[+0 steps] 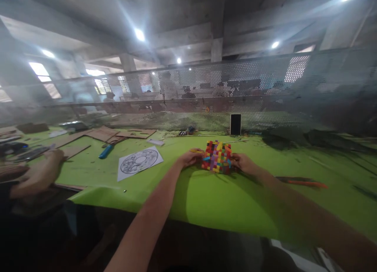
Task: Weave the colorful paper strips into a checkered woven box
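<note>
A bright green cover lies over the table (206, 213), which spans the lower half of the frame. Behind it, a perforated mesh screen (182, 93) crosses the picture, under a grey ceiling (182, 12) with glaring lamps. Just right of centre, on or just above the green, is a many-coloured block (217, 157), its chequered face toward the camera; about as wide as tall, it shows no clear long axis. The left hand (192, 158) clasps its left side, the right hand (243, 163) its right, fingers closed against both edges.
</note>
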The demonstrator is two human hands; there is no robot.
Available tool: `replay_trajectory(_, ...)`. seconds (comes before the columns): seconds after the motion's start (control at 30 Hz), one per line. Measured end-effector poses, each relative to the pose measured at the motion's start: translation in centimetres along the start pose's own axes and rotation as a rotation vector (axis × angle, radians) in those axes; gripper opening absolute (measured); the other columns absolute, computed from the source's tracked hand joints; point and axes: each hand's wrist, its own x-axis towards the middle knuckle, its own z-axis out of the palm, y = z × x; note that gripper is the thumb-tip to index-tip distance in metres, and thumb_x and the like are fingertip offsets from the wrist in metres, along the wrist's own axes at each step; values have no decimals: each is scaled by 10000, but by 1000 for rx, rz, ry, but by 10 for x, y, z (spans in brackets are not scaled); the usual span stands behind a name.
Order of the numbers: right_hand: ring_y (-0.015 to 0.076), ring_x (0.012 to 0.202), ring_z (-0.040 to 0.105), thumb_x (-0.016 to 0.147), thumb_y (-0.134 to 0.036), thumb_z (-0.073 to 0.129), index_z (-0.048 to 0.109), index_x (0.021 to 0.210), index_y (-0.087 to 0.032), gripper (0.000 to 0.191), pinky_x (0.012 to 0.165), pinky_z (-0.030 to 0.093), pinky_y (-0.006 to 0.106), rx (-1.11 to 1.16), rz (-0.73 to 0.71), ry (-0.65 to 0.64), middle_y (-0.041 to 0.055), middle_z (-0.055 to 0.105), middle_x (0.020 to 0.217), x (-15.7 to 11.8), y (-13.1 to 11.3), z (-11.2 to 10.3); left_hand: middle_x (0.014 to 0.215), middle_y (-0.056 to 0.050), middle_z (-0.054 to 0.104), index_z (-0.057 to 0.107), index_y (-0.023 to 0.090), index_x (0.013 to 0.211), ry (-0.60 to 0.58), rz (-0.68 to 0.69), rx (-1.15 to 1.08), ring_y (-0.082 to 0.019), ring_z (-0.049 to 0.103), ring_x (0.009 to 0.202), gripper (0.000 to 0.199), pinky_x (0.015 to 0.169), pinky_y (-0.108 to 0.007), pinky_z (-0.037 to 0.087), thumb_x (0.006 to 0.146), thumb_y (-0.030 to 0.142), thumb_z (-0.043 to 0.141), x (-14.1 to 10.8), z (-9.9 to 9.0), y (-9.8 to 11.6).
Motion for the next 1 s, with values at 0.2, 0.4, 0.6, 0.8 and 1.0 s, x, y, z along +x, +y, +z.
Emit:
replay_trajectory(0.2, 162, 625, 615, 729, -474, 818, 696, 968, -172, 405, 541, 449, 258, 30, 84, -74, 55, 751, 809, 16, 3, -8, 939, -146, 774, 733, 82, 961, -113, -109, 17, -203, 756, 808, 355, 798, -322, 624, 656, 115, 914, 9, -13, 2)
replay_trajectory(0.4, 131, 452, 521, 773, -551, 771, 667, 1002, -149, 474, 452, 397, 255, -40, 151, 15, 17, 660, 588, 17, 13, -8, 1030, -175, 772, 765, 90, 1010, -170, -149, 60, -214, 747, 827, 463, 813, -338, 620, 606, 197, 966, 11, -10, 0)
replay_trajectory(0.6, 249, 902, 737, 683, -437, 860, 712, 1089, -204, 491, 632, 567, 289, 205, 113, 48, 105, 771, 1130, 5, 26, -6, 1077, -130, 764, 781, 128, 970, -114, -8, 317, -179, 698, 845, 461, 773, -280, 576, 623, 378, 954, -2, 1, -4)
replay_trajectory(0.8, 337, 1176, 695, 619, -317, 860, 755, 1026, -239, 427, 952, 592, 414, 295, 168, 23, 98, 754, 1245, 0, 27, -10, 937, -99, 750, 774, 136, 842, -96, 24, 367, -167, 652, 767, 345, 699, -273, 536, 685, 415, 903, -13, 9, -2)
replay_trajectory(1.0, 396, 1159, 696, 556, -386, 865, 750, 1060, -268, 529, 945, 598, 488, 135, 198, -37, 114, 744, 1262, 6, 36, -15, 922, -102, 742, 773, 139, 873, -49, 33, 387, -150, 629, 749, 302, 669, -247, 502, 723, 375, 884, -10, 10, 4)
